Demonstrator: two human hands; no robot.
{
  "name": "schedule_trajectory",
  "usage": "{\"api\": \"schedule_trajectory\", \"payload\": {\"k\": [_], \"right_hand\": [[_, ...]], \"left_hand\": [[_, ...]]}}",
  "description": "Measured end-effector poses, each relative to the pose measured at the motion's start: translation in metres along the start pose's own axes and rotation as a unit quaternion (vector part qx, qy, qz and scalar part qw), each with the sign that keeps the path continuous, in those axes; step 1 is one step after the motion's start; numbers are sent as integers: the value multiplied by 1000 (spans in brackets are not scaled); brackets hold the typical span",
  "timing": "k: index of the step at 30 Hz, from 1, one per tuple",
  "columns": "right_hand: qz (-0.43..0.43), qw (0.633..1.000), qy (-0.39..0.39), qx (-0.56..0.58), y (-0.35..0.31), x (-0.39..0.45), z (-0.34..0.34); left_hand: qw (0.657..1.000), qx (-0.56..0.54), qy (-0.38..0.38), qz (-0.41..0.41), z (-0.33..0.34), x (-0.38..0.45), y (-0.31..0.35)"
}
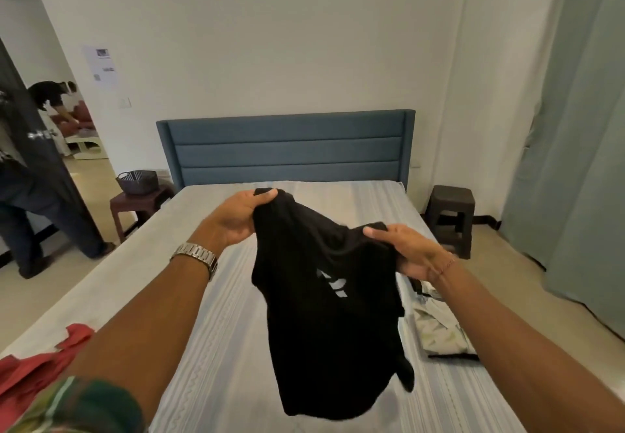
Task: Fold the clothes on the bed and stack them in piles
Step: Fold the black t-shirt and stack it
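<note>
Head view: left hand (236, 217) and right hand (406, 250) grip the black T-shirt (324, 314) by its top edge, fingers clamped; it hangs lengthwise above the bed (216, 348), hem toward the foot edge.

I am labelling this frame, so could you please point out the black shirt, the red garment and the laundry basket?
black shirt (324, 341): head view, on its hanging front below the logo.
red garment (30, 370): head view, on its crumpled middle.
laundry basket (138, 182): head view, on its side wall.

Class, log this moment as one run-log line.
left hand: grips black shirt | right hand: grips shirt | shirt: held above bed, unfolded
</note>
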State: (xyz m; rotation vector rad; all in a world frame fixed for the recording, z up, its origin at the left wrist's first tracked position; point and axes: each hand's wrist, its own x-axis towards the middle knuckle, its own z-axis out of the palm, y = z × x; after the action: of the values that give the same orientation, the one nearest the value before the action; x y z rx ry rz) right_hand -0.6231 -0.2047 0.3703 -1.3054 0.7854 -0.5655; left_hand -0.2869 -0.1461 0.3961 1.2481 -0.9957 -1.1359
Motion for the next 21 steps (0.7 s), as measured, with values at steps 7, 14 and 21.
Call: {"api": "schedule_trajectory", "payload": {"k": [7,14,21], "right_hand": [[-123,985,4,118,-10,4,-32],[-158,982,90,48,-35,10,-19],[-226,956,180,-48,-57,9,-25]], "left_hand": [[995,-70,42,50,-12,-23,14],[996,-7,50,80,-12,-25,31],[989,62,94,98,-19,-23,46]]}}
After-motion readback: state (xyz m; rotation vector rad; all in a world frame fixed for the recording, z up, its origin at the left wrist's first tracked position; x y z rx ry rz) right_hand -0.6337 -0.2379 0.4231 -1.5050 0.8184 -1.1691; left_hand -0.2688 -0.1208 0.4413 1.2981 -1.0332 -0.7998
